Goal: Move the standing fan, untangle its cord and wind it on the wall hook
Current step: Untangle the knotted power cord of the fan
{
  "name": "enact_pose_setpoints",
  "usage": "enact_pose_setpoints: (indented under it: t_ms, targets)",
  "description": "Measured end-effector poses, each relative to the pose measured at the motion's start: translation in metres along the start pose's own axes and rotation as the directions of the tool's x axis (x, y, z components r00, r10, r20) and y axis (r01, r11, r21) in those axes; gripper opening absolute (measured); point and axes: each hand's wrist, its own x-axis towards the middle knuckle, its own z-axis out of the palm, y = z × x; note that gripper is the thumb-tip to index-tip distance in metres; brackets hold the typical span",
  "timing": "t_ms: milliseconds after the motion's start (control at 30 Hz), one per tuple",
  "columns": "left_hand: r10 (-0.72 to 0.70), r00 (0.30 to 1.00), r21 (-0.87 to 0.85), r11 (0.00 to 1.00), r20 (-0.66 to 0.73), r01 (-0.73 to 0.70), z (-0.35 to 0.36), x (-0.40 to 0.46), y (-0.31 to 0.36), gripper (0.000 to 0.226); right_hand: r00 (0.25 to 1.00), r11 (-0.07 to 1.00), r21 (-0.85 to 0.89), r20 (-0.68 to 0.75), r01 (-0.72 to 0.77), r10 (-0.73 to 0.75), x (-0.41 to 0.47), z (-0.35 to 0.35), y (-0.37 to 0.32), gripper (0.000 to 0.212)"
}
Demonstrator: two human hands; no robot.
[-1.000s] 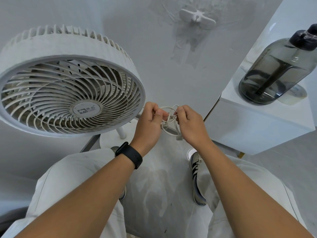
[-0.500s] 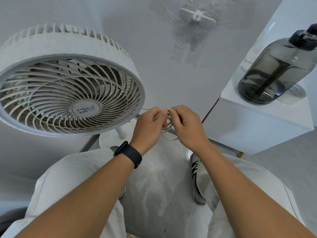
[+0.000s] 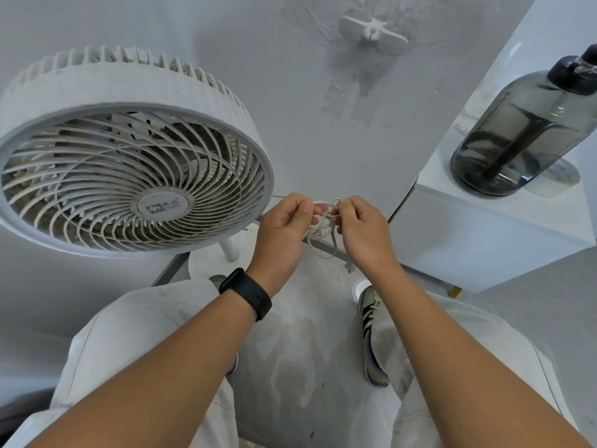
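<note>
Head view, looking down. One standing fan (image 3: 129, 163) fills the 9 to 10 o'clock region; its round white grille of curved ribs is grey with dust, and the centre badge carries a small logo and characters too small to read. A white pole (image 3: 230, 248) descends from its lower edge toward a round base on the floor. One cord (image 3: 323, 226), thin and off-white, sits just right of the fan at the centre of the view as a tangle of several overlapping loops, with loops hanging below it. Two hands hold it: the left hand (image 3: 284, 231) has its fingers (image 3: 298, 210) curled, thumb and forefinger pinching the tangle's left side; the right hand (image 3: 361, 231) has its fingers curled likewise, pinching the right side, the two hands near each other with the loops between them. One black band (image 3: 247, 295) circles the left wrist. One wall hook (image 3: 373, 32), white with two flat arms, is fixed to the wall at 12 o'clock, well apart from the cord and bare. At 2 to 3 o'clock one smoky-grey bottle (image 3: 520, 130) with a black cap stands on a white desk (image 3: 484, 234). Two shoes (image 3: 371, 334) with striped sides rest on the dusty floor at 6 o'clock.
</note>
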Motion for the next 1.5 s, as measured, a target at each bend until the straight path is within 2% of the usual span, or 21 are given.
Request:
enact_pose_setpoints:
  t_ms: [100,200,300,433,500,600,700,900,1000,1133,1200,1267,1367,1500]
  targets:
    - [-0.018,0.999,-0.016,1.000,-0.027,0.018,-0.001,0.000,0.004,0.027,0.996,0.996,-0.021,0.004,-0.086,0.086,0.006,-0.002,0.007,0.033]
    - [-0.056,0.998,0.024,0.998,-0.037,0.057,-0.002,0.001,0.007,0.027,0.996,0.995,-0.035,0.009,-0.089,0.089,0.008,-0.005,0.008,0.033]
    - [-0.127,0.992,0.154,0.981,0.022,0.122,-0.004,0.002,0.008,0.028,0.999,0.997,-0.061,0.035,0.041,-0.038,0.003,-0.003,0.006,0.031]
    - [-0.212,0.976,0.269,0.944,0.055,0.190,-0.003,-0.003,0.007,0.045,0.953,0.940,-0.176,0.138,0.292,-0.270,-0.006,0.001,0.005,0.028]
    - [-0.189,0.981,0.267,0.948,0.042,0.171,-0.003,-0.003,0.008,0.048,0.942,0.933,-0.152,0.133,0.325,-0.307,-0.006,0.000,0.003,0.027]
    - [-0.135,0.991,0.254,0.959,0.025,0.124,-0.004,-0.002,0.009,0.037,0.934,0.926,-0.132,0.114,0.353,-0.340,-0.007,-0.004,0.000,0.026]
    - [-0.076,0.997,0.226,0.972,0.034,0.066,-0.002,-0.002,0.008,0.031,0.950,0.945,-0.111,0.086,0.307,-0.299,-0.009,-0.003,-0.003,0.025]
    - [0.019,0.998,0.137,0.990,0.055,-0.026,0.004,-0.002,0.002,0.026,0.992,0.992,0.016,-0.023,0.123,-0.123,-0.004,-0.005,-0.003,0.027]
    - [0.079,0.995,0.069,0.994,0.061,-0.083,0.003,-0.003,0.004,0.024,0.987,0.992,-0.037,-0.105,0.119,-0.123,0.004,-0.007,0.000,0.029]
    - [0.093,0.994,0.044,0.994,0.057,-0.095,0.002,-0.005,0.009,0.024,0.995,0.997,0.062,-0.090,0.038,-0.033,0.008,-0.006,0.001,0.027]
    - [0.112,0.994,0.099,0.989,-0.016,-0.110,0.001,-0.006,0.010,0.024,0.984,0.992,0.068,-0.154,0.103,-0.092,0.005,-0.007,-0.001,0.026]
    - [0.147,0.985,0.193,0.973,-0.089,-0.127,-0.004,-0.003,0.009,0.024,0.947,0.968,-0.032,-0.204,0.247,-0.248,0.001,-0.010,-0.005,0.025]
    - [0.139,0.983,0.295,0.951,-0.122,-0.098,-0.006,-0.003,0.011,0.019,0.863,0.866,-0.221,-0.145,0.448,-0.484,-0.002,-0.012,-0.004,0.022]
    - [0.143,0.987,0.426,0.899,-0.070,-0.100,-0.005,-0.005,0.009,0.017,0.816,0.769,-0.381,-0.061,0.513,-0.575,0.000,-0.013,0.005,0.021]
